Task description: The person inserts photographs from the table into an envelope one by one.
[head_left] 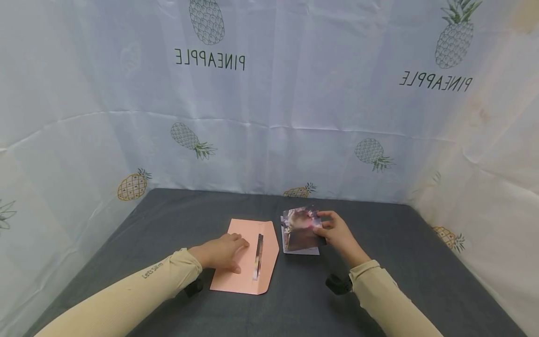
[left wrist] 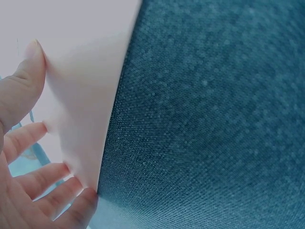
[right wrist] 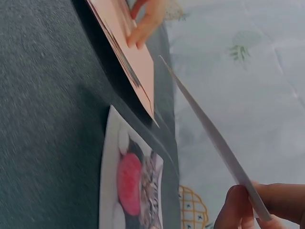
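A peach-pink envelope [head_left: 244, 282] lies on the dark cloth with its flap spread toward the right. Pictures poke out of its mouth as a narrow strip [head_left: 258, 257]. My left hand [head_left: 223, 252] rests on the envelope, fingers spread and fairly straight; the left wrist view shows its fingertips touching the pale paper [left wrist: 90, 95]. At the right, my right hand [head_left: 337, 236] pinches a printed photo card [head_left: 301, 229] between thumb and fingers. That card appears nearly edge-on in the right wrist view, raised above a second photo card [right wrist: 129, 183] lying on the cloth.
A dark grey cloth [head_left: 181, 318] covers the table. White curtains [head_left: 269, 93] with pineapple prints stand behind it and along both sides. Dark wrist-camera pieces [head_left: 338, 284] jut out below both wrists.
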Available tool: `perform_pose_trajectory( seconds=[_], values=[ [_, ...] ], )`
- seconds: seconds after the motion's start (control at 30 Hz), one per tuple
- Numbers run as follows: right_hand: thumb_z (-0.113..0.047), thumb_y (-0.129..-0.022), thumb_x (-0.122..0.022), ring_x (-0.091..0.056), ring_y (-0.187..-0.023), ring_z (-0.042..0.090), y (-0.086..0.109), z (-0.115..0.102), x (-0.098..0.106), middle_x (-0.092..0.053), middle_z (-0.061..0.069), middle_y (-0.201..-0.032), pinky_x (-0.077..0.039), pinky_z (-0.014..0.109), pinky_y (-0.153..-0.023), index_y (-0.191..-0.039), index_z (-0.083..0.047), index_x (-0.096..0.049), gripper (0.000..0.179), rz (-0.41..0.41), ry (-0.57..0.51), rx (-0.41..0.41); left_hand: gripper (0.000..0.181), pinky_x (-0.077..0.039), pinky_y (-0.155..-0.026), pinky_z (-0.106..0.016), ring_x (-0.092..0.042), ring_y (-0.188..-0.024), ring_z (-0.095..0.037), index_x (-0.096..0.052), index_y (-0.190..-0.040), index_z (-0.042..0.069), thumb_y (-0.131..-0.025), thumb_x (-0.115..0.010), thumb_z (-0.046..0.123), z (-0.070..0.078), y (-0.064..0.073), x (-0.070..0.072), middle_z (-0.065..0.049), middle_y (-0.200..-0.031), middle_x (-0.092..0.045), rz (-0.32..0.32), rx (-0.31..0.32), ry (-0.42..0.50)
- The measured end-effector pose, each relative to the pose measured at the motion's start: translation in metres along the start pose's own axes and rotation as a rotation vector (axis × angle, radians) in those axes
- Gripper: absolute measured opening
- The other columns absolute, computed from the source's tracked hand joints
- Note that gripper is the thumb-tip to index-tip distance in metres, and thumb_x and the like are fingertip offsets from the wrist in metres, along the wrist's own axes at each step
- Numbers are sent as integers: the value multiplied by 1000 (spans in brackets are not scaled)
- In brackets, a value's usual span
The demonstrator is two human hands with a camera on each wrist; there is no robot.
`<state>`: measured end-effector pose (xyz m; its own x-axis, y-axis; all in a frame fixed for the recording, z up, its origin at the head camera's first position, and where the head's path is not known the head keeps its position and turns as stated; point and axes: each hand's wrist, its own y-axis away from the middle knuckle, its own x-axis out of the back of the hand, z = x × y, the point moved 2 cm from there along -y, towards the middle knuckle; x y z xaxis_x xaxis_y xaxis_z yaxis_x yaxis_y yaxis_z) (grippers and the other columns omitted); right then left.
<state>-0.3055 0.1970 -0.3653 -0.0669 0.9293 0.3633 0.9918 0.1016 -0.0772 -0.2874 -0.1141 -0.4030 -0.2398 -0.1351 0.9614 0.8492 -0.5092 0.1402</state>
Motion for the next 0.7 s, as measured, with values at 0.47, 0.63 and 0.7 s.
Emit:
perform_pose_trajectory(
  seconds=[0.47,0.63,0.7],
  values=[
    [3,-86,-68,-50,-65,14,0,11,-39,-57,13,-88,-44,27,-58,-124,2,-49,43,-18,48,-102,64,-41,-105,-49,-46,-131,-34,-56,-131,15,-76,-81,36,-1,-4,-3,-15,-144,-47,-18,48,-15],
    [6,-83,-68,-54,-69,14,0,14,-46,-57,13,-86,-48,27,-59,-121,5,-50,42,-22,24,-75,64,-42,-105,-49,-46,-131,-34,-56,-131,15,-76,-81,36,-1,-4,-3,-15,-143,-47,-14,43,-20],
    [6,-82,-69,-53,-69,14,1,13,-48,-57,13,-87,-47,27,-59,-120,6,-51,42,-18,33,-73,64,-41,-105,-48,-46,-131,-34,-56,-131,15,-76,-81,36,-2,-4,-3,-15,-143,-47,-10,39,-21]
  ],
)
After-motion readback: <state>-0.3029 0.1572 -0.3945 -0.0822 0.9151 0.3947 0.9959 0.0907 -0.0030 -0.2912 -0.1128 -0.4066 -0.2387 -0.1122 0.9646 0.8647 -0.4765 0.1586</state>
